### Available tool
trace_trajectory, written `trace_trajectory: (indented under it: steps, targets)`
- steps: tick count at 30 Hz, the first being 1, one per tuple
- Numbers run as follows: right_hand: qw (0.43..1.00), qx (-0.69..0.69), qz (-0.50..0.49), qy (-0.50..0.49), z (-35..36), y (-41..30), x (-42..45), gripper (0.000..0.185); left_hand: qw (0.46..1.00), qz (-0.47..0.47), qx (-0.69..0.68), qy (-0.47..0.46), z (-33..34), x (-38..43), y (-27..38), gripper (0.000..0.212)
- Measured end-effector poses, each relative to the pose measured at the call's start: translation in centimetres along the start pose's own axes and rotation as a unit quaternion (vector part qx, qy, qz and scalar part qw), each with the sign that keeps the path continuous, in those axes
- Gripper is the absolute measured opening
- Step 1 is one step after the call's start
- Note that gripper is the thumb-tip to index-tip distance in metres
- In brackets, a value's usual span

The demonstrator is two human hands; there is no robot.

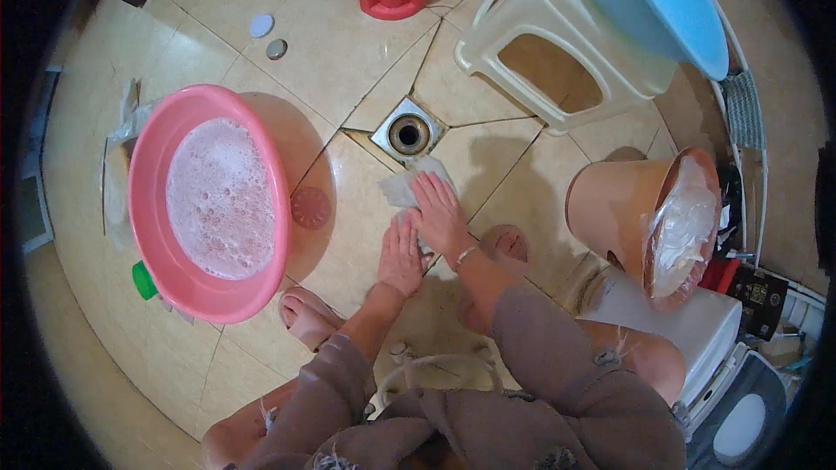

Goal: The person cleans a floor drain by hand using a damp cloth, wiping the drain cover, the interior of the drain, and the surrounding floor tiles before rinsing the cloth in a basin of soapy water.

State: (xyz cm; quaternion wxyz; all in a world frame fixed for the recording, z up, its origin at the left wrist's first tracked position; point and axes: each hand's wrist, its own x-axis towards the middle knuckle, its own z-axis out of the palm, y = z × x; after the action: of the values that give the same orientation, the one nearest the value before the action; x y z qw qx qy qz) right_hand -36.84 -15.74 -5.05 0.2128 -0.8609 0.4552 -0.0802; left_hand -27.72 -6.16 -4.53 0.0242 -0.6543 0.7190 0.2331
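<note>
My left hand (401, 254) lies flat, palm down, low on a wet grey-white cloth (398, 189) spread over the beige floor tiles. Just ahead of it, my right hand (434, 209) presses on the same cloth with its fingers extended; a thin bracelet circles that wrist. Whether any cloth is gripped under either palm cannot be seen. The cloth's far edge reaches the near corner of a square metal floor drain (409, 134) with an open round hole. A pink basin (281, 209) of foamy water stands to the left, beside a round pink patterned disc (310, 208).
A cream plastic stool (483, 46) bearing a blue basin (692, 19) stands at the upper right, near a red stool (392, 0). A lined brown bin (607, 209) is at the right. Two small round discs (262, 25) lie at the upper left.
</note>
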Motion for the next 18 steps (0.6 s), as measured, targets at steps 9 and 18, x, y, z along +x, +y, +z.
trace_trajectory:
  steps: [9,18]
  targets:
    - [1.000,-0.022,-0.016,0.014,-0.3,0.2,3.2,0.039,0.999,0.024,0.001,-0.040,-2.0,2.8,0.3,0.060]
    - [0.987,-0.055,0.105,0.108,-1.2,3.0,4.0,0.046,0.997,0.054,0.011,-0.056,-2.8,3.6,0.2,0.063]
